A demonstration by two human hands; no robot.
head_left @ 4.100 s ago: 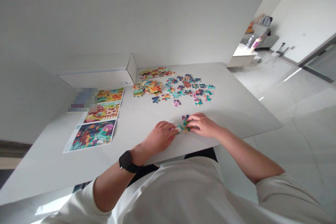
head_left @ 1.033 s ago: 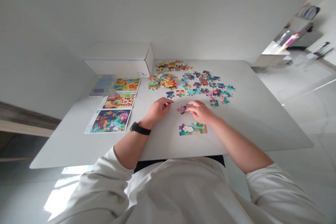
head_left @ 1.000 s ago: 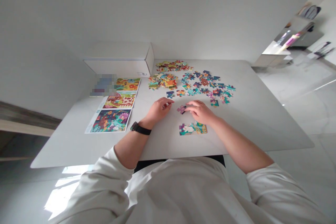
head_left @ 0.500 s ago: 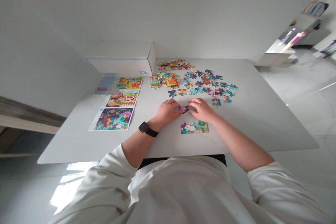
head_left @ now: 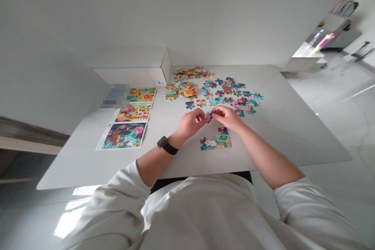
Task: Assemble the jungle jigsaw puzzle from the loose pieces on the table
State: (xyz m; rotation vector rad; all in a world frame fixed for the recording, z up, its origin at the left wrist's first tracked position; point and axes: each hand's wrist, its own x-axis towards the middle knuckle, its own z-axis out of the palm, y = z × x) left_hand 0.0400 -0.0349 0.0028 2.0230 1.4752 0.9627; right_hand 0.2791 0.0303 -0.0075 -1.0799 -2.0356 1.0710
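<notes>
We pinch a small purple puzzle piece [head_left: 208, 117] near the middle of the frame, with the fingertips of our left hand [head_left: 190, 123] on one side and our right hand [head_left: 229, 117] on the other. It looks tipped and a bit off the desk [head_left: 275, 125]; our fingers hide some of it, so we cannot tell if it is one piece or two. Holding it by its edges probably lets us see its picture and turn it. Just below it, the joined pieces [head_left: 216, 143] with a white bunny lie flat, close to us, likely so they are easy to reach. Above our hands, the blue and green pieces [head_left: 227, 90] are spread out, perhaps so each one shows. The orange pile [head_left: 184, 90] and the red and yellow pile [head_left: 193, 72] sit apart, maybe so colors don't mix. At left, the picture sheet [head_left: 123, 135] lies face up where we can look at it.
</notes>
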